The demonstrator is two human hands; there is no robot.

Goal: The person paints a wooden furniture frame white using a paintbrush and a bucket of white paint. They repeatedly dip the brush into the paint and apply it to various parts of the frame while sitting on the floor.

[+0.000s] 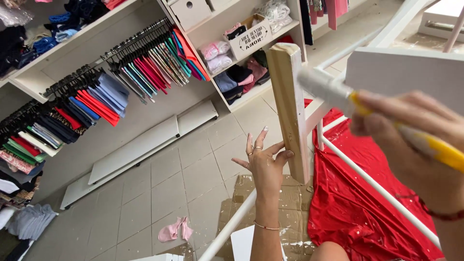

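Two hands | left point(263, 162) steadies plank point(290, 111) | right point(411, 130) grips roller point(333, 92)

Wooden leg point(290, 111) stands between left hand point(263, 162) and paint roller point(328, 89), above cardboard point(290, 198) beside drop cloth point(348, 203)

Single head view, tilted, looking down, close over hands point(338, 145)

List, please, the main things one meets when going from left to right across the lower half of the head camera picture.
Hanging clothes → white boards lying by the wall → pink cloth on the tile floor → left hand → bare wooden leg it touches → red sheet → right hand with a yellow-handled paint roller.
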